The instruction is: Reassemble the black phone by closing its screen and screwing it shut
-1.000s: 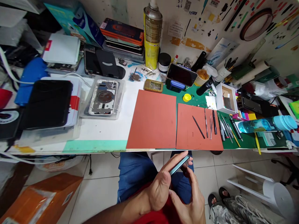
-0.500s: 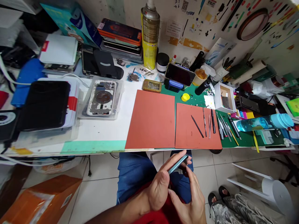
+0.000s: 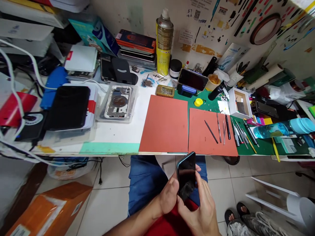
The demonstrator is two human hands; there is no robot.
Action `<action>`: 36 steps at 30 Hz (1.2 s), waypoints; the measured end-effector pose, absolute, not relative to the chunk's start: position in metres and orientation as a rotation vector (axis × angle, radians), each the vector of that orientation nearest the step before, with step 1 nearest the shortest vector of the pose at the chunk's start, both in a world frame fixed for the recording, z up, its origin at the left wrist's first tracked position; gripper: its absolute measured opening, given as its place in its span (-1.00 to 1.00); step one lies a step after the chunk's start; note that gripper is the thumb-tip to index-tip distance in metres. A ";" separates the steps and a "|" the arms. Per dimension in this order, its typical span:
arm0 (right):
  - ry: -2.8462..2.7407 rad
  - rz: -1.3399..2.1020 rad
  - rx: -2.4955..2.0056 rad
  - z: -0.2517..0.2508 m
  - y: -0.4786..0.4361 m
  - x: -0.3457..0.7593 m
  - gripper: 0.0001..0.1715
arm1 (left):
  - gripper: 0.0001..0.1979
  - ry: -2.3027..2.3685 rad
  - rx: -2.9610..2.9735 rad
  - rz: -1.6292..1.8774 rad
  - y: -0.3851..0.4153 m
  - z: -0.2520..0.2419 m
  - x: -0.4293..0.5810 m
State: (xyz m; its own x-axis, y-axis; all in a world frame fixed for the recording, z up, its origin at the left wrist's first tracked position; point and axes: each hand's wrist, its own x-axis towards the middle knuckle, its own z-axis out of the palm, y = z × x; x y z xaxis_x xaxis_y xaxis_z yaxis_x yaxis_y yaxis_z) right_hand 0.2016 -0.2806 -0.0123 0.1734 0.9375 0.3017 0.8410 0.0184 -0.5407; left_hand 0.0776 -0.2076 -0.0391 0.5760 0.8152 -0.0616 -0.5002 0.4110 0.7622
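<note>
Left hand point(image 3: 169, 195) and right hand point(image 3: 201, 205) grip the phone point(image 3: 186, 172) by opposite sides, its glossy face tilted, over the lap point(image 3: 142, 185) before the counter point(image 3: 118, 135). Handheld inspection seems underway; any turning calls for both edges staying supported.

The dark rectangular phone point(image 3: 186, 168) with a teal edge had a glossy, reflective screen. Two flat brick-red mats point(image 3: 164, 124) appeared matt and smooth. The tall yellow metal spray can point(image 3: 163, 49) looked shiny, the translucent blue plastic bottle point(image 3: 270, 131) smooth.

One held phone point(image 3: 186, 168), two red mats point(image 3: 164, 124) point(image 3: 198, 137)
</note>
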 end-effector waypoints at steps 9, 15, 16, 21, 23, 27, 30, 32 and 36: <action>-1.888 0.292 -1.683 0.003 -0.301 0.240 -0.09 | -0.19 0.630 0.504 0.809 -0.224 -0.026 0.087; -1.557 0.720 -1.600 0.039 -0.257 0.284 -0.70 | -0.16 0.654 0.513 0.620 -0.243 -0.011 0.075; -1.570 0.919 -1.521 0.041 -0.245 0.288 -0.67 | -0.16 0.655 0.544 0.591 -0.246 -0.009 0.074; -1.663 1.285 -1.338 0.041 -0.203 0.298 -0.64 | -0.20 0.647 0.635 0.509 -0.247 -0.002 0.076; -1.680 1.374 -1.314 0.042 -0.197 0.299 -0.62 | -0.18 0.651 0.671 0.477 -0.246 -0.002 0.079; -1.687 1.416 -1.319 0.045 -0.195 0.300 -0.64 | -0.11 0.658 0.735 0.442 -0.243 -0.005 0.082; -1.684 1.398 -1.318 0.046 -0.196 0.301 -0.68 | -0.07 0.660 0.759 0.416 -0.241 -0.007 0.082; -1.683 1.374 -1.329 0.045 -0.197 0.301 -0.69 | -0.06 0.673 0.767 0.398 -0.239 -0.007 0.082; -1.687 1.353 -1.369 0.043 -0.198 0.300 -0.68 | -0.04 0.718 0.745 0.360 -0.237 -0.005 0.084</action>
State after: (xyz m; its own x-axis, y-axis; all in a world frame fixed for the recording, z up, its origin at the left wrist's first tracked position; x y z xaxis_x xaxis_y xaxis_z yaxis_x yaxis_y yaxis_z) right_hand 0.2998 -0.1980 0.0435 -0.3102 0.9377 -0.1564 0.3559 -0.0380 -0.9337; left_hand 0.0845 -0.2369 -0.0051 0.7082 0.5343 -0.4615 -0.0505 0.6903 0.7218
